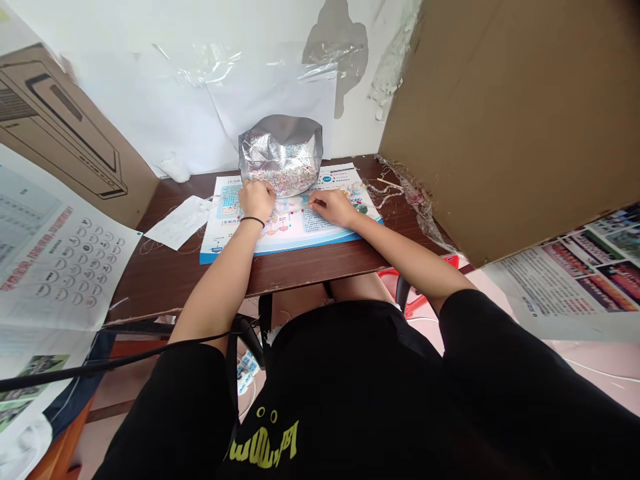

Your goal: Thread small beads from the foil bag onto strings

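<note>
A silvery bag (281,157) with many small pink and white beads in it stands on a printed sheet (320,233) on the dark table. My left hand (257,201) is at the bag's lower left edge, its fingers curled; what they hold, if anything, is hidden. Just right of the bag's lower edge, my right hand (334,207) has thumb and fingertips pinched together over the sheet, on something too small to make out. Between both hands lie small clear and coloured beads (293,205).
A white paper slip (181,222) lies on the brown table (300,268) at the left. Strings of beads (390,192) and crumpled clear plastic (425,210) lie at the right. Cardboard panels (500,127) flank the table, and a white wall (165,113) stands behind.
</note>
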Motion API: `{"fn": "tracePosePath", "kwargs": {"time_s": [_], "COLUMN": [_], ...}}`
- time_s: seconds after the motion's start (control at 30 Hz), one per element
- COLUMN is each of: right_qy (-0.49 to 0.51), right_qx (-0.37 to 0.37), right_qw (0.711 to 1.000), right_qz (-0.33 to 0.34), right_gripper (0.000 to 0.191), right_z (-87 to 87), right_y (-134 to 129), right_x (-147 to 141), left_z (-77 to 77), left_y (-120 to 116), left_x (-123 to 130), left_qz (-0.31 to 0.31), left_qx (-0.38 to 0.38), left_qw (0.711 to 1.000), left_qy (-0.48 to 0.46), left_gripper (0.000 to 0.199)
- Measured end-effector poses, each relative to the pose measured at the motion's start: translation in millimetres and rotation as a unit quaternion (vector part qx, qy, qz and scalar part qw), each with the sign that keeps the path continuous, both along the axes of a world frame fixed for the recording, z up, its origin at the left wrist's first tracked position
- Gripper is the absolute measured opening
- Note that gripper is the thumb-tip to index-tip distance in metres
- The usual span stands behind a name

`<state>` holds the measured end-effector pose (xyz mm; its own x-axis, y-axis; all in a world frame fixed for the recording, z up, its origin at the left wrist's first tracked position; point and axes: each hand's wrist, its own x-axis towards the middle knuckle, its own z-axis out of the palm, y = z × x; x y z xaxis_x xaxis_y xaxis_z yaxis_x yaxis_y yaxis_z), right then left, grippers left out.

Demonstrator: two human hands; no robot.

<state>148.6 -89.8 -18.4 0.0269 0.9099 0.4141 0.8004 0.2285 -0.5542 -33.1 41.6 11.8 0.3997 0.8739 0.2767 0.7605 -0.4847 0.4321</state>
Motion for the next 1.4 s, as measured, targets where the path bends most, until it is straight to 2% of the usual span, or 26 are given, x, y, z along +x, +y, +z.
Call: {"fn": "tracePosePath", "kwargs": {"time_s": [0.13,0.4,0.57,0.73,0.8,0.83,0.9,0.97,1.03,1.1,1.23,1.4], "right_qy": [0.003,0.001,-0.003,-0.005,-0.006,-0.007,-0.008,-0.010,-0.011,-0.011,-0.008,-0.003], "right_qx": [0.009,0.014,0.011,0.014,0.020,0.022,0.027,0.034,0.041,0.045,0.044,0.055], "right_qw": [1.000,1.000,1.000,1.000,1.000,1.000,0.999,0.998,0.996,0.995,0.995,0.993], "right_qz": [-0.004,-0.004,-0.006,-0.016,-0.017,-0.017,-0.026,-0.049,-0.074,-0.086,-0.094,-0.103], "right_gripper": [0.014,0.014,0.014,0.014,0.014,0.014,0.015,0.017,0.018,0.017,0.017,0.016], "right_z": [-0.5,-0.8,0.2,0.8,1.0,1.2,1.9,3.0,4.1,4.9,6.0,7.2], "right_y": [0.4,0.3,0.1,0.5,0.3,0.1,-0.7,-1.7,-2.6,-3.1,-3.0,-3.0], "right_x": [0.1,0.0,-0.4,0.2,0.0,-0.2,-0.5,-0.6,-0.4,-0.1,-0.4,-1.3], "left_z": [1.9,2.2,-0.7,9.9,13.6,13.8,10.9,5.9,2.1,1.0,2.5,-0.7], "left_y": [-2.8,-2.8,2.2,-6.6,-18.4,-25.4,-38.9,-48.9,-53.6,-53.5,-48.0,-44.5], "left_x": [-0.6,0.1,-1.2,0.6,7.5,12.1,21.7,29.0,32.0,31.3,26.6,26.3], "left_qz": [-0.006,0.003,-0.012,-0.032,-0.063,-0.084,-0.130,-0.159,-0.162,-0.148,-0.135,-0.162], "left_qx": [0.015,-0.010,-0.050,0.005,-0.026,-0.082,-0.225,-0.331,-0.392,-0.423,-0.450,-0.446], "left_qw": [0.999,0.999,0.994,0.981,0.968,0.955,0.910,0.859,0.815,0.785,0.764,0.779], "left_qy": [0.032,-0.047,-0.100,-0.189,-0.241,-0.272,-0.323,-0.358,-0.395,-0.428,-0.442,-0.409], "left_gripper": [0.024,0.026,0.032,0.022,0.015,0.014,0.011,0.011,0.012,0.014,0.016,0.017]}}
